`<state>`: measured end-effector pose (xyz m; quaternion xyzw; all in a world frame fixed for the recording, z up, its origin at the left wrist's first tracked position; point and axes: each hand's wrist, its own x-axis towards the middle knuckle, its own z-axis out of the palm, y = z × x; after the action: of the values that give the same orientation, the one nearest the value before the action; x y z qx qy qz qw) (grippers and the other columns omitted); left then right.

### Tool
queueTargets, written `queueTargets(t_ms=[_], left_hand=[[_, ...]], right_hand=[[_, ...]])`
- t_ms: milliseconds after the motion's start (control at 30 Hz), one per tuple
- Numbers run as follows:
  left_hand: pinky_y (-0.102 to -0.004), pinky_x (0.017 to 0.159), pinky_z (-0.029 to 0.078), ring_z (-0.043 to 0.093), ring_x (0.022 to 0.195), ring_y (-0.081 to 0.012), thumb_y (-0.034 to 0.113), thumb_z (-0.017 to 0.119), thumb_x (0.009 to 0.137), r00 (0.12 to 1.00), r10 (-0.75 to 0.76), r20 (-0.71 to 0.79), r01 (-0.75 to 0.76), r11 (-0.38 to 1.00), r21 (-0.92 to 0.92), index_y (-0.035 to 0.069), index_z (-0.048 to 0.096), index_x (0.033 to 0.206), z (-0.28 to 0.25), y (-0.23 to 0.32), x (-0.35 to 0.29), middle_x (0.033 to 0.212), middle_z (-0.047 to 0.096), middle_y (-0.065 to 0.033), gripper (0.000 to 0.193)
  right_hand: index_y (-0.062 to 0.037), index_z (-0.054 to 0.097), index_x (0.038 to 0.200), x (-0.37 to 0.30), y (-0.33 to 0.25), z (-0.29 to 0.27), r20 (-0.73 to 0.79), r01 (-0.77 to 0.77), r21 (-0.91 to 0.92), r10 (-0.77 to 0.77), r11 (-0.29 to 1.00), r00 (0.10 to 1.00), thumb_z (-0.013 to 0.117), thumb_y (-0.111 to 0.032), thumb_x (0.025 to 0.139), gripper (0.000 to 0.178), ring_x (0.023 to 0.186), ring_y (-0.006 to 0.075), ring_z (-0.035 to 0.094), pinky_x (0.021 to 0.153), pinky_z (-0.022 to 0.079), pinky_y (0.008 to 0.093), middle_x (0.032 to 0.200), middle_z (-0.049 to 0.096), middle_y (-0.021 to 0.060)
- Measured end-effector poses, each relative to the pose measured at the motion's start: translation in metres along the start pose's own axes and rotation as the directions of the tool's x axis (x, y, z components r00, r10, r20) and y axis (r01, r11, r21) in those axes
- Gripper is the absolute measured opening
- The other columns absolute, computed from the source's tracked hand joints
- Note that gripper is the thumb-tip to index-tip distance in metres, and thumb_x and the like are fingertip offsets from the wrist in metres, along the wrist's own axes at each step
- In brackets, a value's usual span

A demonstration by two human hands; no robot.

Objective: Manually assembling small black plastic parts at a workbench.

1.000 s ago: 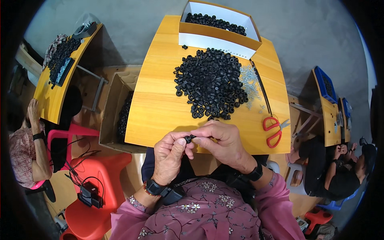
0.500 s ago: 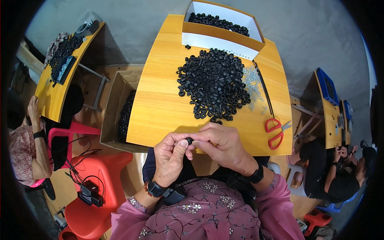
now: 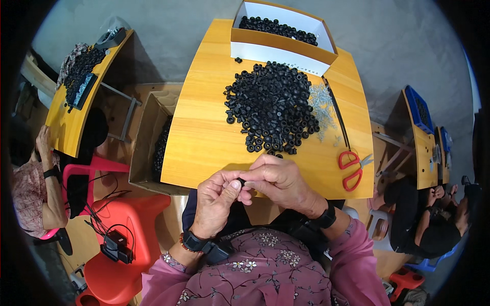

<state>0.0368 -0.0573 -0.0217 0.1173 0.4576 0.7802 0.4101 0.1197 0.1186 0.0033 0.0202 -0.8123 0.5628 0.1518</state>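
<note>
Just over the table's near edge, my left hand (image 3: 217, 198) pinches a small round black rubber part (image 3: 241, 181) between thumb and forefinger. My right hand (image 3: 282, 182) meets it there, its thumb and fingers closed at the same part; whether they hold a second tiny piece is hidden. Beyond my hands a large heap of black rubber parts (image 3: 273, 104) covers the middle of the wooden table (image 3: 199, 117). Small clear or silvery pieces (image 3: 322, 109) lie scattered along the heap's right side.
An open white-and-brown box (image 3: 280, 55) with black parts stands at the table's far end. Red-handled scissors (image 3: 351, 171) and a thin black strip (image 3: 337, 109) lie at right. A cardboard carton (image 3: 143, 137) and red stool (image 3: 122, 245) stand left. Other people sit at side tables.
Both hands stay together at the black part; the right fingers have shifted slightly over it. The view has moved a little, and the things on the table lie as before.
</note>
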Motion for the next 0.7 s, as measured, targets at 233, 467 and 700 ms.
queueTargets(t_ms=[233, 467, 700], left_hand=[[-0.0243, 0.066, 0.055, 0.062, 0.072, -0.0095, 0.013, 0.057, 0.103, 0.999, -0.014, 0.048, 0.013, 1.000, 0.023, -0.002, 0.061, 0.111, 0.001, 0.000, 0.002, 0.092, 0.068, -0.0078, 0.017], [-0.0215, 0.062, 0.048, 0.056, 0.069, -0.0077, 0.012, 0.054, 0.103, 1.000, -0.022, -0.001, 0.022, 0.998, -0.064, 0.000, 0.060, 0.104, 0.004, -0.001, 0.002, 0.088, 0.065, -0.0059, 0.014], [-0.0238, 0.070, 0.052, 0.061, 0.077, -0.0093, 0.009, 0.054, 0.102, 0.996, 0.009, -0.086, -0.019, 0.993, -0.117, 0.000, 0.060, 0.102, 0.009, -0.003, 0.001, 0.091, 0.067, -0.0067, 0.011]], right_hand=[[-0.0114, 0.075, 0.116, 0.001, -0.002, -0.003, 0.029, -0.003, -0.036, 0.004, 0.999, 1.000, 0.072, -0.008, 0.090, 0.027, 0.079, 0.0166, 0.059, 0.070, 0.049, 0.0285, 0.087, 0.057, 0.0044], [-0.0092, 0.071, 0.122, 0.000, -0.012, 0.003, 0.012, -0.001, -0.102, 0.002, 0.995, 1.000, 0.072, -0.010, 0.089, 0.032, 0.081, 0.0204, 0.062, 0.072, 0.052, 0.0304, 0.089, 0.059, 0.0069], [0.0034, 0.056, 0.125, 0.007, -0.047, 0.003, 0.098, -0.011, -0.380, 0.052, 0.925, 0.994, 0.071, -0.016, 0.088, 0.044, 0.087, 0.0324, 0.064, 0.073, 0.053, 0.0389, 0.095, 0.059, 0.0156]])
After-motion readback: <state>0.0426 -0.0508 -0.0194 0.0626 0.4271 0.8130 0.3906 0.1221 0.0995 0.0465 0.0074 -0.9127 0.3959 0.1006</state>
